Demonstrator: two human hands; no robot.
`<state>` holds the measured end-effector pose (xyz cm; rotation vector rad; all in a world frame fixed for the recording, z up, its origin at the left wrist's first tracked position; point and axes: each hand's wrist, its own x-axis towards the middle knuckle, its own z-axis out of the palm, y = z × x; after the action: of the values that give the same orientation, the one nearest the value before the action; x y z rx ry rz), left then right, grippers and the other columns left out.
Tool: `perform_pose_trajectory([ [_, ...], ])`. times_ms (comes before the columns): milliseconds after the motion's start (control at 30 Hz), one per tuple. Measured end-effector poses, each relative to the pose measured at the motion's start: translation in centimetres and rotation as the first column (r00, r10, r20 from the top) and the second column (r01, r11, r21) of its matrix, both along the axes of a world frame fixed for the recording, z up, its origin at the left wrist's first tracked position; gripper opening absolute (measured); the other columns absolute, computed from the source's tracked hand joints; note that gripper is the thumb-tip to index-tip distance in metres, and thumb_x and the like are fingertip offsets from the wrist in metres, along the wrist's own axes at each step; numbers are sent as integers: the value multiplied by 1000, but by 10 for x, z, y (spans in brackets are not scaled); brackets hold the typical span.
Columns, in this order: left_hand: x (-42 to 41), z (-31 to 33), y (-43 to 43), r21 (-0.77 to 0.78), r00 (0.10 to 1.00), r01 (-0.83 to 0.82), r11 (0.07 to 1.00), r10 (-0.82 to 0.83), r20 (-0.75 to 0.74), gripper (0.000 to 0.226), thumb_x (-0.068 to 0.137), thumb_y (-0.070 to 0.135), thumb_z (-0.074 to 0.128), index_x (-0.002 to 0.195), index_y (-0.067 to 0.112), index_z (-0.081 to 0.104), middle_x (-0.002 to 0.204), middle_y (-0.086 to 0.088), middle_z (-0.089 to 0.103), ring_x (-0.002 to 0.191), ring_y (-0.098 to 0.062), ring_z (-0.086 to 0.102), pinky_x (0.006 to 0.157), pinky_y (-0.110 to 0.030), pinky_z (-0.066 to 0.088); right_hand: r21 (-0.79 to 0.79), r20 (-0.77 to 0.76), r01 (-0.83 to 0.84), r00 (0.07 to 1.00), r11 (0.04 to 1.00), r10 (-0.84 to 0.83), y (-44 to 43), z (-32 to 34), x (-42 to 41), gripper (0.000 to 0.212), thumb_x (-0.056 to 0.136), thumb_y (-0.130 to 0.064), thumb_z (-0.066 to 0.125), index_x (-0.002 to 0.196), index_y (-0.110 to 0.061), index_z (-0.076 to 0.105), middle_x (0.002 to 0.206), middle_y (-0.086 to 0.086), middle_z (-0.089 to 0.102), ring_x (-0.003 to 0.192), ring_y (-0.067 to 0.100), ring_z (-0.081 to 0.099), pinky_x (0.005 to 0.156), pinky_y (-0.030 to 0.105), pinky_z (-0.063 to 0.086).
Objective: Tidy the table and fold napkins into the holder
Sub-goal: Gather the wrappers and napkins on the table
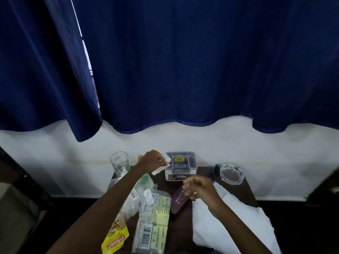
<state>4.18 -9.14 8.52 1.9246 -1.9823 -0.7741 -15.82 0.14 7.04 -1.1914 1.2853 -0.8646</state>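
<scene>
Nearest the person, a yellow spice packet point(114, 240) lies at the front left of the dark table point(180, 219), with a clear packet of pale blocks point(153, 221) just to its right. On the right side a large white napkin sheet point(231, 219) is spread flat, and the right forearm crosses over it. A maroon case point(177, 201) lies between the clear packet and the sheet. The right hand point(199, 189) hovers over the far end of that case with its fingers curled inward; it is blurred, and whether it pinches anything cannot be told. Farther back, the left hand point(152, 160) is closed around a crumpled white napkin point(160, 169), which sticks out below and to the right of the fist, against the left edge of the grey napkin holder point(180, 165). The holder stands at the middle of the table's far edge, its divided top open upward. A drinking glass point(119, 162) stands upright at the far left corner and a glass ashtray point(231, 174) at the far right. Behind them are a white wall point(55, 154) and a dark blue curtain point(183, 61).
</scene>
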Motion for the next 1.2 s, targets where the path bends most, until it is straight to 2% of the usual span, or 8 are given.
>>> perform_pose_trajectory([
  [200, -61, 45, 66, 106, 942, 262, 959, -230, -243, 21, 84, 21, 66, 69, 6, 62, 57, -3, 51, 54, -8, 48, 55, -19, 37, -122, 61, 69, 996, 990, -62, 29, 30, -17, 31, 82, 8, 55, 101, -16, 58, 83, -5, 56, 71, 7, 56, 57, 18, 47],
  [333, -107, 50, 99, 145, 885, 371, 917, -302, -354, 20, 89, 12, 58, 88, -5, 68, 74, -9, 64, 64, -12, 61, 69, -23, 50, -169, -56, 46, 997, 985, -57, 50, 38, -56, 34, 78, 4, 58, 107, -13, 62, 94, 0, 60, 74, 9, 57, 57, 22, 49],
  [433, -138, 47, 109, 196, 857, 386, 901, -272, -437, 20, 88, 11, 61, 100, -3, 67, 82, -7, 67, 59, -5, 67, 64, -14, 53, -151, -74, 80, 993, 985, -92, 69, 35, -94, 27, 77, 6, 62, 99, -10, 65, 89, 0, 64, 78, 16, 61, 62, 27, 50],
  [567, -180, 31, 123, 271, 820, 409, 871, -221, -528, 26, 75, -2, 72, 99, 6, 65, 85, -9, 68, 76, -17, 67, 87, -34, 53, -118, -30, 186, 981, 975, -191, 94, 30, -147, 27, 74, 11, 64, 74, -16, 65, 72, 1, 64, 65, 14, 61, 57, 24, 52],
  [733, -231, 11, 146, 343, 809, 444, 828, -206, -550, 18, 82, 19, 66, 99, 20, 61, 86, 4, 76, 74, -10, 71, 73, -24, 48, -72, -40, 297, 953, 952, -301, 121, 16, -208, 26, 73, 15, 63, 73, -11, 64, 68, 5, 62, 58, 12, 59, 55, 24, 52],
  [933, -272, -9, 175, 357, 798, 448, 820, -186, -574, 13, 89, 19, 53, 99, 20, 61, 101, 1, 72, 82, -13, 67, 80, -26, 44, -55, -365, 485, 804, 873, -469, 152, -26, -293, 25, 75, 7, 64, 63, -14, 58, 61, 7, 57, 54, 13, 53, 45, 18, 46],
  [1100, -290, -35, 196, 366, 757, 439, 821, -119, -642, 13, 91, 15, 52, 97, 17, 63, 93, 1, 71, 77, -10, 66, 77, -24, 45, -10, -620, 442, 701, 897, -352, 164, -70, -350, 14, 84, 3, 53, 85, -4, 64, 87, 14, 61, 86, 26, 57, 80, 39, 48],
  [1200, -293, -45, 199, 355, 744, 386, 851, -60, -665, 16, 92, 10, 49, 100, 10, 63, 104, -10, 69, 75, -14, 64, 72, -23, 45, 43, -625, 529, 676, 848, -390, 164, -81, -358, 23, 87, -4, 52, 106, -4, 65, 93, 9, 58, 88, 25, 55, 86, 39, 49],
])
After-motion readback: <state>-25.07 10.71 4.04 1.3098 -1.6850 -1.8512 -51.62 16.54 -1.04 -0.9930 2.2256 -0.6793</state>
